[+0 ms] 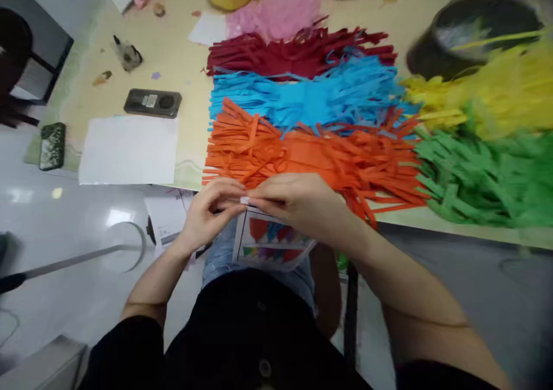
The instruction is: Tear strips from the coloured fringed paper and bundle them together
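Both hands meet just off the table's front edge, above my lap. My left hand [213,211] pinches thumb to fingers at the top left corner of a packet [270,256], which appears to be clear plastic with a printed picture of coloured tassels. My right hand [302,203] is closed on the same top edge, its fingertips nearly touching the left ones. A small white bit [245,200] shows between the fingertips; I cannot tell whether it is part of the packet. Right behind the hands lies an orange tissue-paper fringe [306,152].
Behind the orange fringe lie blue [302,99] and dark red [285,57] fringes. Yellow [501,93] and green [488,177] ones lie right, near a dark round container [432,47]. White paper [129,150], a dark oblong device [152,102] and a phone [52,146] are left.
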`<action>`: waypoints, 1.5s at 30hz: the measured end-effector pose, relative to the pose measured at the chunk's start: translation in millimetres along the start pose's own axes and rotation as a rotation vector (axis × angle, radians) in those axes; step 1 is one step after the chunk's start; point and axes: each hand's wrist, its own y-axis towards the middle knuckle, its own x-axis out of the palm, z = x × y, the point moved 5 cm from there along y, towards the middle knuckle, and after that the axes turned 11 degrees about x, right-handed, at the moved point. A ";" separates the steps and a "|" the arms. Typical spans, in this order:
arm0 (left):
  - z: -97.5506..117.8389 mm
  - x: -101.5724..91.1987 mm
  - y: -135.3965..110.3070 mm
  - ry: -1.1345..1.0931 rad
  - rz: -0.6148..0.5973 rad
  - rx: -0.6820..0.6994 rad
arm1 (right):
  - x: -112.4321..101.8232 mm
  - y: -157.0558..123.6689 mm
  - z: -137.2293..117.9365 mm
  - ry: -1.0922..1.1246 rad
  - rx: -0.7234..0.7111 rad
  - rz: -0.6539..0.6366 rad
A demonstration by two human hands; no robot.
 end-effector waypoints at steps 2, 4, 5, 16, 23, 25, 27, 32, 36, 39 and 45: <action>0.2 -0.9 0.1 0.010 0.000 0.009 | -5.8 1.0 -1.1 0.036 -0.065 -0.109; -0.9 -3.0 -0.9 0.007 0.006 0.005 | -14.1 -1.5 2.4 0.033 -0.087 -0.168; -2.0 -4.8 -1.7 -0.001 0.011 -0.003 | -18.3 -4.4 6.3 0.008 -0.081 -0.181; 1.6 -5.6 18.1 0.165 -0.177 0.035 | -13.4 -30.2 46.7 0.194 0.116 -0.049; -0.7 3.9 26.7 0.089 -0.220 0.060 | -9.5 -30.1 51.0 0.282 0.164 -0.030; 1.2 5.6 27.7 0.092 -0.261 0.073 | -9.2 -30.0 49.2 0.292 0.173 -0.032; 2.2 7.6 28.4 0.079 -0.299 0.066 | -8.9 -29.6 46.9 0.304 0.176 -0.038; 2.9 9.2 28.7 0.068 -0.280 0.073 | -8.0 -29.0 44.1 0.317 0.187 -0.049; 3.2 10.1 27.5 0.111 -0.312 0.072 | -9.3 -29.0 44.4 0.319 0.258 -0.029; 3.7 9.6 27.2 0.133 -0.330 0.066 | -11.0 -29.7 41.8 0.286 0.291 -0.025; 4.1 9.7 23.6 0.170 -0.321 0.091 | -14.7 -31.7 32.1 0.250 0.281 -0.019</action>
